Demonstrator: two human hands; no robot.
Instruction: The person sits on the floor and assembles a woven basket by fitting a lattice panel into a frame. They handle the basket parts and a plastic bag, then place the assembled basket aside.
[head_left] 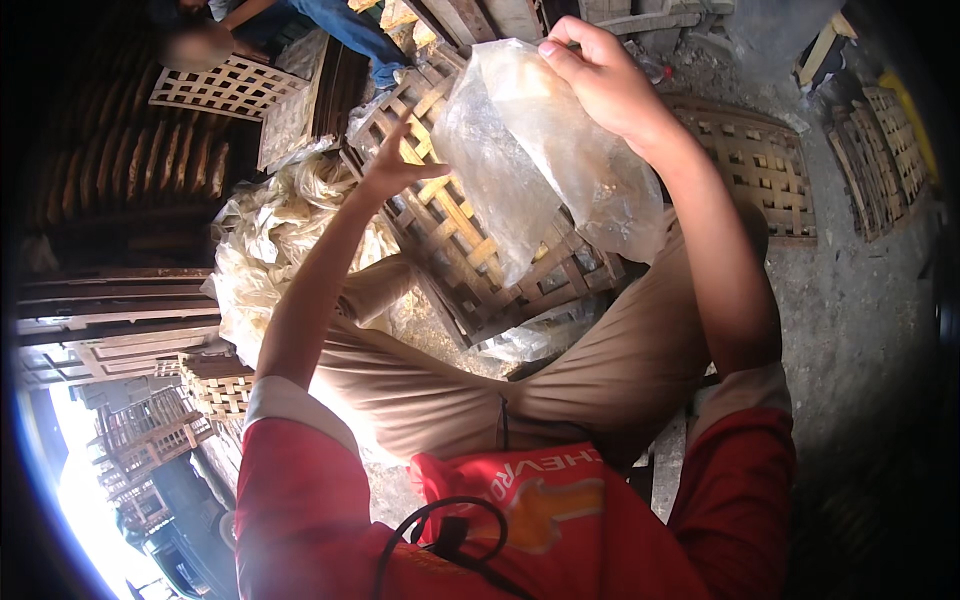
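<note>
A cloudy clear plastic bag (590, 180) hangs from my right hand (600, 80), whose thumb and fingers pinch its upper edge. The film droops in two loose flaps. Beneath it a woven slatted tray (440, 235) with a wooden frame slants between my knees. The bag covers the tray's right part. My left hand (395, 165) is raised over the tray's left side, just left of the bag. Its fingers are spread and nothing is in them.
Crumpled plastic film (280, 230) is heaped by my left knee. Woven panels (745, 165) lie on the floor at right, with more (885, 150) farther right. Stacked slats (130, 160) fill the left. Another person's blue-trousered leg (345, 25) is at the top.
</note>
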